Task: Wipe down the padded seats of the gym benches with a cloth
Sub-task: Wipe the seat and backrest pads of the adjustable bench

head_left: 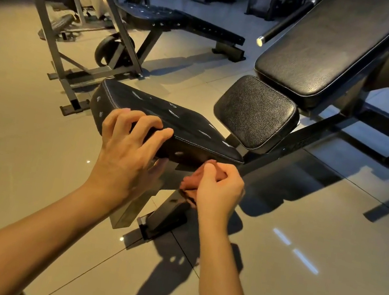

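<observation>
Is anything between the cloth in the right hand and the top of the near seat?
Only the left hand, which grips the near end of the seat. The cloth, in the right hand, sits by its edge; the rest of the top is bare.

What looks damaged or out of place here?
The near seat pad has pale slits scattered over its top and side, like cuts or scuffs; could be glints. The flat bench behind shows similar marks.

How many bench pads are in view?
4: the near pad under the left hand, a small seat beside it, the long backrest above, a flat bench behind. More may be hidden.
</observation>
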Demonstrator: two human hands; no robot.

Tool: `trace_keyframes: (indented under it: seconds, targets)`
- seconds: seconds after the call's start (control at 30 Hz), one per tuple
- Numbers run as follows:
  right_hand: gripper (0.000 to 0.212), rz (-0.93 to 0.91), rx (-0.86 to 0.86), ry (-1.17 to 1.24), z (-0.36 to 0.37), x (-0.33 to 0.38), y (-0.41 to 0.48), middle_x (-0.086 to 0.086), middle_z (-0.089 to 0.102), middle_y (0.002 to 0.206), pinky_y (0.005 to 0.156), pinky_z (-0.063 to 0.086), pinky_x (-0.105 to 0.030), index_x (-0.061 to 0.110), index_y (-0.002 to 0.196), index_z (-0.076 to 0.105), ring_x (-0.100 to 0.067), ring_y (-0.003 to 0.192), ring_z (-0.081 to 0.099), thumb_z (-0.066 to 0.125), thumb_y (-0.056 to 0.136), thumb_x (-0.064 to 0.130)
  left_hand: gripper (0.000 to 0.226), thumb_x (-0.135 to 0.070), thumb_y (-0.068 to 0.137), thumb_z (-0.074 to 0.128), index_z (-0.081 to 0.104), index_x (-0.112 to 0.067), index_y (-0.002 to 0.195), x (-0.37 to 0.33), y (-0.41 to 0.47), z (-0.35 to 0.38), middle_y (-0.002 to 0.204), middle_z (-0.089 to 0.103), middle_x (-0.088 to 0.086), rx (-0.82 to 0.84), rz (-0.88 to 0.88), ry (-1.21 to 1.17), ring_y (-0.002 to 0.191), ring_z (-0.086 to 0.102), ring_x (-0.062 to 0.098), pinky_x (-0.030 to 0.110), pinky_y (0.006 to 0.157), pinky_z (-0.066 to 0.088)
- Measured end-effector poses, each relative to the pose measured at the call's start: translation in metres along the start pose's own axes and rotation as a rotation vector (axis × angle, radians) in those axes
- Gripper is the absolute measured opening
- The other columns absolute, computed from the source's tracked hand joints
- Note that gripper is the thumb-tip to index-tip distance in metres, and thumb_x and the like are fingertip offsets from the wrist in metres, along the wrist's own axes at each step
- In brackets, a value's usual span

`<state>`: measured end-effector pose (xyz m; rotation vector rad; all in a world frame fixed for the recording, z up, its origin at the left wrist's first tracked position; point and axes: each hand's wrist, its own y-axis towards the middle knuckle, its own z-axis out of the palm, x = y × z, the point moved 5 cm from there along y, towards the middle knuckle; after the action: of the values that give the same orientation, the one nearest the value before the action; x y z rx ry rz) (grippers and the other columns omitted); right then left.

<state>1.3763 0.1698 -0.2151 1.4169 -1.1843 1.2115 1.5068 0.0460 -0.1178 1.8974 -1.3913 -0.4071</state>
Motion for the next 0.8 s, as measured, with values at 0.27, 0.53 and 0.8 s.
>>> trace_keyframes:
  seconds: [0.27,0.53,0.8]
  targets:
    - [0.006,0.001,0.001,-0.051,0.0,-0.003,0.003,0.011,0.059,0.09,0.066,0.045,-0.019,0.025,0.091,0.063,-0.011,0.092,0.059,0.065,0.096,0.021,0.053,-0.027,0.078,0.082,0.066,-0.009,0.126,0.001,-0.002,0.002,0.127,0.06,0.018,0.002,-0.001,-0.007,0.123,0.042,0.04,0.053,0.105,0.029]
    - [0.004,0.114,-0.128,-0.117,-0.027,-0.017,0.034,0.004,0.061,0.089,0.058,0.043,-0.014,0.018,0.098,0.066,-0.015,0.088,0.065,0.062,0.098,0.019,0.052,-0.026,0.08,0.082,0.066,-0.008,0.126,0.001,-0.002,0.001,0.128,0.059,0.017,0.009,-0.002,-0.029,0.124,0.042,0.04,0.053,0.106,0.029]
    - [0.005,-0.037,-0.016,-0.047,-0.001,0.003,0.003,0.009,0.063,0.087,0.059,0.056,-0.018,0.026,0.092,0.063,-0.003,0.075,0.066,0.06,0.096,0.025,0.053,-0.024,0.078,0.082,0.066,-0.008,0.126,-0.001,-0.001,0.0,0.127,0.058,0.019,0.018,-0.018,-0.022,0.123,0.045,0.044,0.054,0.105,0.029]
